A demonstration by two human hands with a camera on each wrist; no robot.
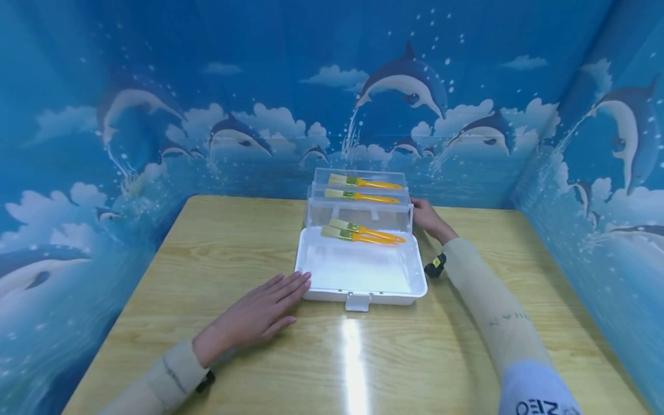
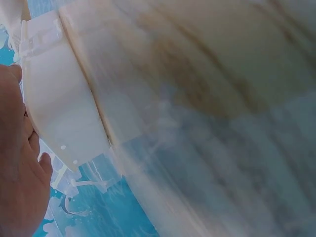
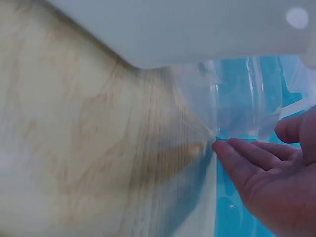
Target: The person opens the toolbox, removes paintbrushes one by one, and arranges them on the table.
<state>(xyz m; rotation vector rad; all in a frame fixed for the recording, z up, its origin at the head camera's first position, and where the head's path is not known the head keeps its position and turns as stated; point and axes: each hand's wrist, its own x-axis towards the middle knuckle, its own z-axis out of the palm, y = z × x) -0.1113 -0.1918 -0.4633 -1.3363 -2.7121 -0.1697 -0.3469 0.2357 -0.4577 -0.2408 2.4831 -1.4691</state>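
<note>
1. The left hand [image 1: 254, 314] has fingers straight and close together, thumb apart; its fingertips reach the near-left corner of the open white plastic toolbox [image 1: 363, 271].
2. Right of those fingertips, a latch [image 1: 358, 302] juts over the wooden table [image 1: 233, 248].
3. Beyond them, orange-handled paintbrushes [image 1: 373, 199] lie across raised clear trays [image 1: 342, 214], which block the way between both hands.
4. The right hand's [image 1: 432, 221] fingers extend beside the trays; I cannot tell whether they touch. Dolphin-print backdrop [image 1: 467, 173] behind.

1. Remotely, I am watching my left forearm [image 1: 162, 379] slanting in from the lower left.
2. My left hand [image 1: 255, 314] is pointing forward and inward, back upward, fingers straight, thumb apart.
3. My right arm [image 1: 497, 305] is angling inward, stretching farther forward.
4. My right hand [image 3: 274, 182] is showing extended fingers, thumb apart.
</note>
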